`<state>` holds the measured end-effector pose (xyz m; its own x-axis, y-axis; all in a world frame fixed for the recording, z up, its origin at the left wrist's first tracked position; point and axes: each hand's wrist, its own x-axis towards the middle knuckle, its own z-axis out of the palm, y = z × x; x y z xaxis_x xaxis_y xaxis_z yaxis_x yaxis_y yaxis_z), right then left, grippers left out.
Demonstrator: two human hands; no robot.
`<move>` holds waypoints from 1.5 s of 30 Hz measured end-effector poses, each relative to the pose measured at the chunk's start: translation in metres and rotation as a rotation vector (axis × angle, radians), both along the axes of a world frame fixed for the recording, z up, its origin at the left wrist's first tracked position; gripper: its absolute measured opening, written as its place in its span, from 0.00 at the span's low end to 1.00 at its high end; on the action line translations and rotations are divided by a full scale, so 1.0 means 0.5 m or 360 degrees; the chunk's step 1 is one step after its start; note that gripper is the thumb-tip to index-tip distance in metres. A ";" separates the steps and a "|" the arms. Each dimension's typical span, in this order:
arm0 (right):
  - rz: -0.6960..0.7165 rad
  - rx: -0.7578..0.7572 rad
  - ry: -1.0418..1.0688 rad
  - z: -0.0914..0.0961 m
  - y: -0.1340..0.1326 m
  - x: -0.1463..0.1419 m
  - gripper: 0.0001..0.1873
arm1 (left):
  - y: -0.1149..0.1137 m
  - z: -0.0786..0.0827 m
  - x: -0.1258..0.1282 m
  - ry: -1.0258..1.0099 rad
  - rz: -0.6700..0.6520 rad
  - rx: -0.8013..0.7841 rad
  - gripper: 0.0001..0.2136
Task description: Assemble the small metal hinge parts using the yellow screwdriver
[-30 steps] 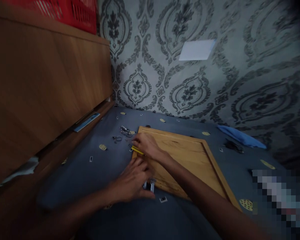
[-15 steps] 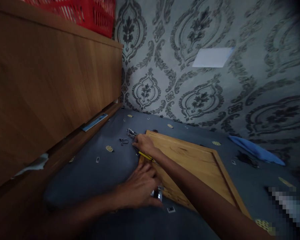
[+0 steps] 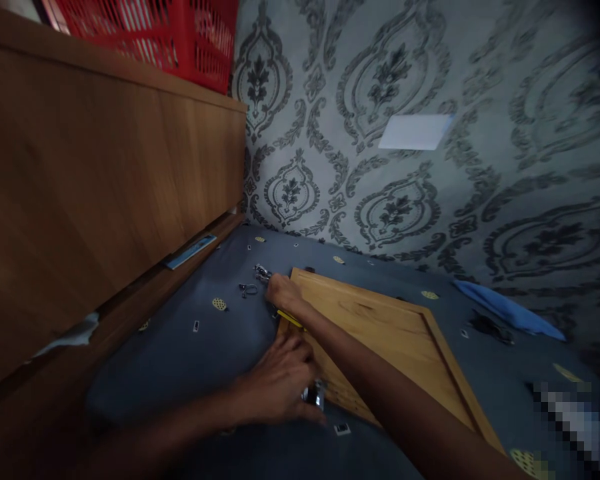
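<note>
A framed wooden panel point(image 3: 380, 333) lies flat on a blue patterned cover point(image 3: 180, 353). My left hand point(image 3: 280, 383) rests at the panel's near left corner, fingers curled over a small shiny metal fitting point(image 3: 316, 395). My right hand point(image 3: 283, 293) reaches across the panel to its far left corner, fingers closed, with a yellow tool point(image 3: 291, 319) showing under the wrist. The right fingertips touch a cluster of small metal parts point(image 3: 261, 272) lying on the cover. A wire ring point(image 3: 249, 289) lies just left of them.
A tall wooden board point(image 3: 95, 200) stands on the left with a red crate point(image 3: 170, 33) on top. A blue strip point(image 3: 190, 251) lies at its base. Patterned wallpaper rises behind. A blue cloth point(image 3: 505, 308) and a dark object point(image 3: 487, 327) lie to the right.
My right hand has stretched farther out from the panel's edge to the metal parts. The left hand has stayed on the fitting. The view has shifted a little.
</note>
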<state>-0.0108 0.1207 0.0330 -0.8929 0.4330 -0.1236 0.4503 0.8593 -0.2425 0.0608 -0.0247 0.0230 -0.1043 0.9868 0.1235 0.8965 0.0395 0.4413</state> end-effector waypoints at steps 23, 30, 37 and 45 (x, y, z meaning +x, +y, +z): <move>-0.0162 -0.1086 0.0475 -0.075 0.089 0.053 0.21 | 0.002 -0.003 -0.001 0.0071 -0.0019 0.0034 0.24; -0.0212 -0.1244 0.0532 -0.098 0.108 0.103 0.20 | 0.001 0.011 0.002 0.0037 0.0019 -0.0038 0.23; -0.0193 -0.1286 0.0450 -0.085 0.118 0.114 0.21 | 0.000 0.017 0.001 -0.0002 0.0010 -0.0053 0.21; -0.0235 -0.1202 0.0692 -0.073 0.103 0.127 0.18 | 0.002 0.013 -0.002 -0.0003 -0.0020 -0.0059 0.20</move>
